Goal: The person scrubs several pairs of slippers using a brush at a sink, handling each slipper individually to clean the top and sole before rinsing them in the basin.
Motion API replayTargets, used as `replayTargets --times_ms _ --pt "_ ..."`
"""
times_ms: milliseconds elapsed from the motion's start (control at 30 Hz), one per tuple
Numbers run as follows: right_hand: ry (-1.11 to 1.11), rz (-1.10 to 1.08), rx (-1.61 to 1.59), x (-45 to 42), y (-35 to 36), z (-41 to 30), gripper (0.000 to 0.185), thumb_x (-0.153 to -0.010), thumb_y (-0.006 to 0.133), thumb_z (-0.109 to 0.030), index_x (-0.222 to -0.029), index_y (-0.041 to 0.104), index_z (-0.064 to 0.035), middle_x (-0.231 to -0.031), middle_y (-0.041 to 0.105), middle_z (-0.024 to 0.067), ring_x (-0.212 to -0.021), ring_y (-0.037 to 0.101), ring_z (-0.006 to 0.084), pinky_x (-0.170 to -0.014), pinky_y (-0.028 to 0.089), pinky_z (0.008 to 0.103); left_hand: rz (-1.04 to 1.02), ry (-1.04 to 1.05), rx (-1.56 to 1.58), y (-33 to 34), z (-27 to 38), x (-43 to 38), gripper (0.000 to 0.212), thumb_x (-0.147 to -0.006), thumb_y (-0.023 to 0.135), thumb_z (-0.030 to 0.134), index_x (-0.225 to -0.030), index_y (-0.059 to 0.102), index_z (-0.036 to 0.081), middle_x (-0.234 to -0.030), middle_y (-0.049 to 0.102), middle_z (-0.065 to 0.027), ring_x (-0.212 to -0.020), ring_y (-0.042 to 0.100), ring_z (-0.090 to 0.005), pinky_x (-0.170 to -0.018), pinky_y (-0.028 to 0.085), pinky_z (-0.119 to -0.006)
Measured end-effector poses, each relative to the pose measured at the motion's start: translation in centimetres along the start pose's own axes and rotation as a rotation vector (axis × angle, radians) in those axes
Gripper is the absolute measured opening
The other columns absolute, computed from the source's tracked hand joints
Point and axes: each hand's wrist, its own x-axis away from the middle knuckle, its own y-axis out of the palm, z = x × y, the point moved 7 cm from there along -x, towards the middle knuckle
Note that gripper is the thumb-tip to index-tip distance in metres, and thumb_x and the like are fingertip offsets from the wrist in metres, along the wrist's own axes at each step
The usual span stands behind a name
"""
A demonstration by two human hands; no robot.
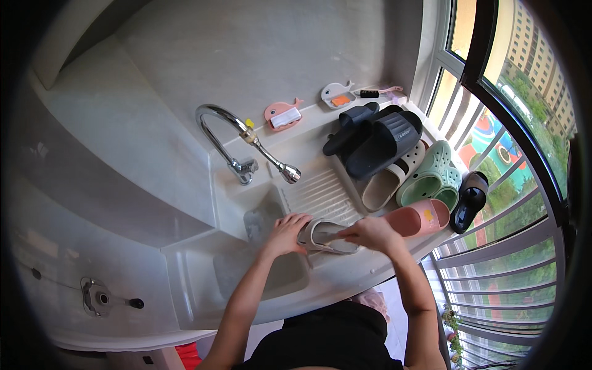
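Note:
A pale beige clog (356,250) lies on its side of the sink, by the lower end of the ribbed washboard (319,194). My left hand (289,235) grips its toe end. In my right hand (375,235) is a slim pale-handled tool (334,236), which reaches into the foot opening; its working end is hidden inside, so its kind is unclear. Just beyond the right hand sits a pink slide sandal (418,218) with a yellow mark on its strap. The sink basin (277,277) lies under and left of my left hand.
A chrome faucet (226,111) arches over the washboard. Dark slides (384,143), another beige clog (381,187), green clogs (425,178) and a black slide (471,199) crowd the right side. Pink (282,115) and white (337,95) whale-shaped soap dishes and a brush (377,92) line the back ledge.

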Motion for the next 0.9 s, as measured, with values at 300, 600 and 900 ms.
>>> replayTargets --times_ms 300,600,900 --pt "-0.091 0.183 -0.055 -0.9 3.0 -3.3 0.027 -0.088 0.065 -0.03 -0.114 0.07 -0.0323 -0.082 0.07 0.0118 -0.072 0.068 0.0343 -0.064 0.055 0.0459 -0.085 0.079 -0.044 0.3 -0.1 -1.1 0.107 -0.052 0.092 0.023 -0.147 0.043 0.025 -0.151 0.043 -0.0006 -0.141 0.034 -0.0264 -0.113 0.027 -0.05" --pt "0.143 0.036 0.033 1.5 1.2 3.0 0.026 -0.091 0.061 -0.036 -0.114 0.073 -0.0324 -0.088 0.072 0.0077 -0.078 0.07 0.0292 -0.067 0.055 0.0417 -0.106 0.109 -0.087 0.7 0.6 -1.7 0.105 -0.055 0.091 0.018 -0.148 0.043 0.029 -0.153 0.041 0.0001 -0.143 0.032 -0.027 -0.115 0.024 -0.053" --pt "-0.034 0.286 -0.144 4.0 1.2 -2.8 0.029 -0.087 0.065 -0.023 -0.115 0.071 -0.0199 -0.073 0.064 0.0112 -0.066 0.064 0.0357 -0.063 0.053 0.0457 -0.083 0.064 0.019 0.3 1.2 -0.5 0.106 -0.059 0.089 0.019 -0.15 0.038 0.035 -0.154 0.039 0.0022 -0.145 0.029 -0.0251 -0.116 0.021 -0.056"
